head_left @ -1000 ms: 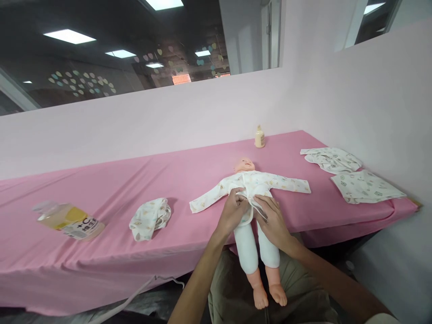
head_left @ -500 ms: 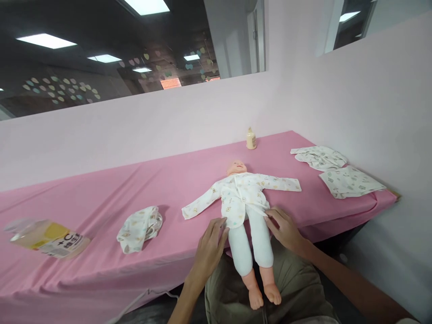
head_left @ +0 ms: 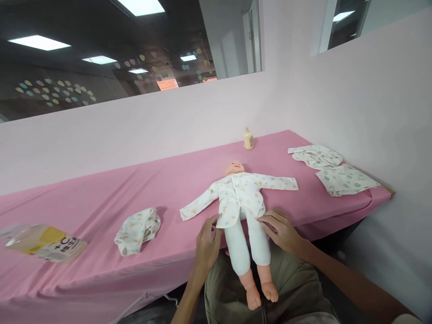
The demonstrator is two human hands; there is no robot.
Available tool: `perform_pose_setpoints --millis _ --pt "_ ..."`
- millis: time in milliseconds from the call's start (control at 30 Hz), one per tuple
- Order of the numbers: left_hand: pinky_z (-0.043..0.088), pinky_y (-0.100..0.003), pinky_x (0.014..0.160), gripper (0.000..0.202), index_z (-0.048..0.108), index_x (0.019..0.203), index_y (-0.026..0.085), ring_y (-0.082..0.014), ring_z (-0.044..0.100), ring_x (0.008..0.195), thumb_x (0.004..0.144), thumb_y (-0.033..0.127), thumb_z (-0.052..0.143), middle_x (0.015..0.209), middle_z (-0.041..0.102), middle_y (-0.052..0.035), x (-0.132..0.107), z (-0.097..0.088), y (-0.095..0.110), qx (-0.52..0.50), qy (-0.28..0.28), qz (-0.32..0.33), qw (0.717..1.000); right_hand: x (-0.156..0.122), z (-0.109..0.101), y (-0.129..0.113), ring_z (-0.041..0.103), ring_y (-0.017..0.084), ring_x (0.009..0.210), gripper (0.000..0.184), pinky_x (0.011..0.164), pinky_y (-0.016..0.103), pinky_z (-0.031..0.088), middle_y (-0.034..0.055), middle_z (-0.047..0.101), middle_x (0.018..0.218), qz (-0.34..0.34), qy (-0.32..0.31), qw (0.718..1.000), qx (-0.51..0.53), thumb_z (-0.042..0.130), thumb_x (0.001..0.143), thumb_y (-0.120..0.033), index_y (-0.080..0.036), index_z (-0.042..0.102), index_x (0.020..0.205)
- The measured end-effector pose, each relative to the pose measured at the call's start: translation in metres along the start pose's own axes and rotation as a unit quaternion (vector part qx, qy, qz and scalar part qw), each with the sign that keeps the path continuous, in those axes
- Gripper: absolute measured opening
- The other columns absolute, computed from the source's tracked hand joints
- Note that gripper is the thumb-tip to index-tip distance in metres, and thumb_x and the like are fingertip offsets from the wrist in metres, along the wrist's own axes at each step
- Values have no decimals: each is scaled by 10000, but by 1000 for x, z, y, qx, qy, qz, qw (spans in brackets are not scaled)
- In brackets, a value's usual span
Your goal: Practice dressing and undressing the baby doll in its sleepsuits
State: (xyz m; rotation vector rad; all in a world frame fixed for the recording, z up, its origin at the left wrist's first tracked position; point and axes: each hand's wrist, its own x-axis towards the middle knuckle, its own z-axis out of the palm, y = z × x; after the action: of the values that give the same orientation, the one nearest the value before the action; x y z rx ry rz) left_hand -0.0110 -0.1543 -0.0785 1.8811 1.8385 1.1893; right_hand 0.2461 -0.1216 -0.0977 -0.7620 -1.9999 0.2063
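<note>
A baby doll lies on its back, its legs hanging over the table's front edge toward my lap. It wears a white patterned baby jacket with both sleeves spread out, the front parting below the chest. My left hand pinches the jacket's lower hem on the left side. At the right side, my right hand has its fingertips closed on the hem of the other front panel. The doll's white cloth legs and bare feet show below the jacket.
A pink cloth covers the table. On the left are a crumpled patterned garment and a large bottle with a yellow label. A small pump bottle stands near the wall. Patterned clothes lie at the right end.
My right hand has drawn the right panel's hem down and slightly left, flattening its fold. My left hand has closed more firmly on the left hem. The view has shifted slightly.
</note>
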Motion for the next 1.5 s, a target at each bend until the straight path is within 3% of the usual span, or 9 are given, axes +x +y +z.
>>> perform_pose_setpoints --millis 167,300,433,533,733,867,1000,1267,1500 --pt "413 -444 1027 410 531 1289 223 -248 506 1204 903 345 463 1269 578 -88 -2 -8 -26 98 -38 34 994 -17 -20 19 612 200 851 137 779 371 509 49 660 887 25 13 998 -48 495 932 -185 -229 612 988" --pt "377 -458 1061 452 534 1301 172 -272 457 1253 870 241 415 1298 555 -124 8 -45 -59 203 -44 53 977 -37 -37 41 617 214 868 110 808 386 500 53 665 895 52 25 994 -96 496 932 -206 -227 603 936" --pt "393 -484 1010 414 574 1215 82 -323 501 1182 880 235 384 1231 563 -206 21 -90 -83 365 49 -27 930 -54 -49 55 617 222 889 111 830 388 491 61 664 911 61 28 988 -138 493 935 -251 -226 601 934" --pt "426 -490 926 421 559 1240 86 -354 537 1117 890 250 392 1236 557 -219 22 -108 -92 454 58 -136 879 -60 -64 71 605 247 924 151 860 416 479 91 658 946 82 48 972 -214 476 926 -291 -214 605 937" --pt "433 -436 827 413 571 1181 30 -349 562 1005 890 264 394 1053 623 -230 25 -112 -111 527 94 -171 827 -59 -115 120 542 359 1063 381 889 538 440 195 606 1112 225 84 889 -389 433 846 -402 -148 605 1072" --pt "424 -418 812 366 654 985 43 -354 550 1020 901 252 365 1016 632 -222 36 -116 -124 541 103 -152 821 -64 -127 130 550 359 1054 431 879 526 444 194 599 1122 251 70 884 -389 402 845 -437 -137 611 1074" --pt "418 -413 844 366 652 1008 61 -332 562 1015 904 258 361 990 651 -189 38 -117 -129 516 137 -149 833 -72 -118 123 538 332 1086 380 900 487 440 166 611 1093 222 78 893 -383 388 883 -429 -160 614 1028" --pt "407 -433 920 396 614 1084 92 -312 571 1025 921 336 349 1020 648 -184 34 -113 -102 356 244 -110 896 -76 -108 120 541 324 1046 319 890 507 436 155 621 1072 222 96 897 -369 408 890 -389 -177 623 992" --pt "421 -463 953 242 657 967 127 -274 570 1013 906 313 514 960 627 -135 29 -126 -6 294 429 123 845 -50 -91 77 564 298 1078 280 958 522 420 124 638 1081 191 114 945 -237 448 886 -388 -210 613 1025"
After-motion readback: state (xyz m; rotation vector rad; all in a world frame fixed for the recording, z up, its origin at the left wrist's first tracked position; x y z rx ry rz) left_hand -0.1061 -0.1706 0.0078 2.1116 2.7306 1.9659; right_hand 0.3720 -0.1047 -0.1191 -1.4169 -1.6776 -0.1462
